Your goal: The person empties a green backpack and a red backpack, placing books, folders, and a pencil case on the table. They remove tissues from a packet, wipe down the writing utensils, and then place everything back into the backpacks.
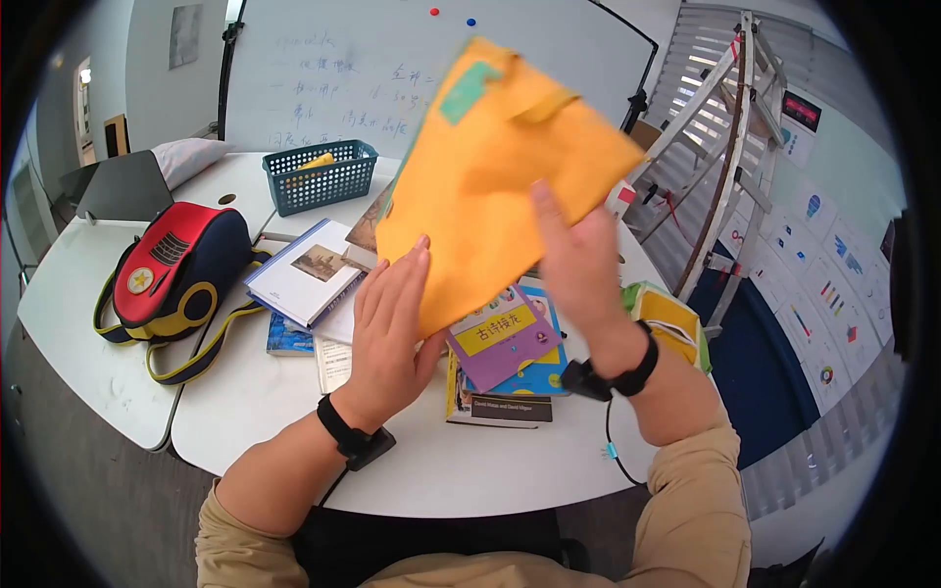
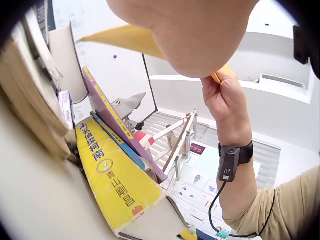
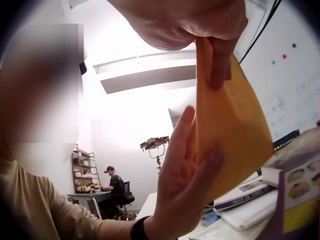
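Observation:
A flat yellow fabric bag (image 1: 490, 186) with a green patch and a small loop strap is held up, tilted, over the table. My right hand (image 1: 580, 265) pinches its right side, thumb in front and fingers behind. The left hand (image 1: 392, 328) rests against the bag's lower left edge with straight fingers, as the right wrist view also shows. Below the bag lies a stack of books, a purple book (image 1: 502, 338) on top of a blue book (image 1: 544, 377). A yellow-spined book (image 2: 117, 175) sits lower in that stack.
A red and navy backpack (image 1: 162, 269) stands left, its strap trailing toward a white book (image 1: 309, 269). Behind is a green plastic basket (image 1: 319, 181) with something yellow inside. A green and yellow bag (image 1: 671, 318) sits right; a ladder (image 1: 730, 157) stands beyond. Another person (image 3: 115, 187) sits across the room.

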